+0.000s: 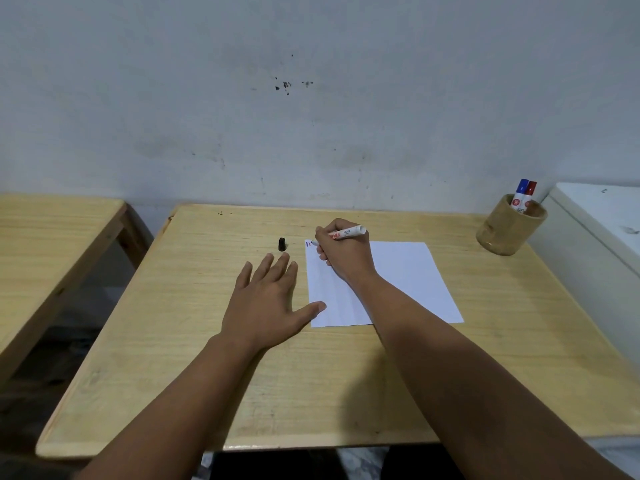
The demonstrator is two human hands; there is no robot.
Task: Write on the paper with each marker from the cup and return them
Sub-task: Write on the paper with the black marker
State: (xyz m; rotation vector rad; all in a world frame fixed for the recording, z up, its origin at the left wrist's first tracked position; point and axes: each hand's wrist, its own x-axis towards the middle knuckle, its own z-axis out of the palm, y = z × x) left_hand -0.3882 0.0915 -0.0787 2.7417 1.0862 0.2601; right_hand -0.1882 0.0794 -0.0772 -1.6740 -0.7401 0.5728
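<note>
Right now my right hand (pixel 341 256) has its fingers (pixel 323 237) clamped on the marker (pixel 348 233), tip down at the far left corner of the paper (pixel 408 271), where a couple of short blue and red strokes (pixel 308 243) already sit. My left hand (pixel 266 299) lies flat on the bench (pixel 242 393), fingers apart and holding nothing, with only the thumb touching the near left corner of the sheet. To do this stroke well, I judge I should lean that thumb a bit more firmly on the paper so the sheet does not slide, keep the marker tilted as it is, and draw a short line just beside the others without smearing them. The black cap (pixel 282 244) stands on the bench just beyond my left fingertips, near enough to grab when I need to close the marker. The cup (pixel 509 226) waits at the far right corner of the bench, well apart from the paper, with a blue-capped marker (pixel 520 194) and a red-capped marker (pixel 530 191) standing in it. My own hand hides the marker's tip, so I cannot tell whether it is touching the paper, and the strokes are too small to read.
</note>
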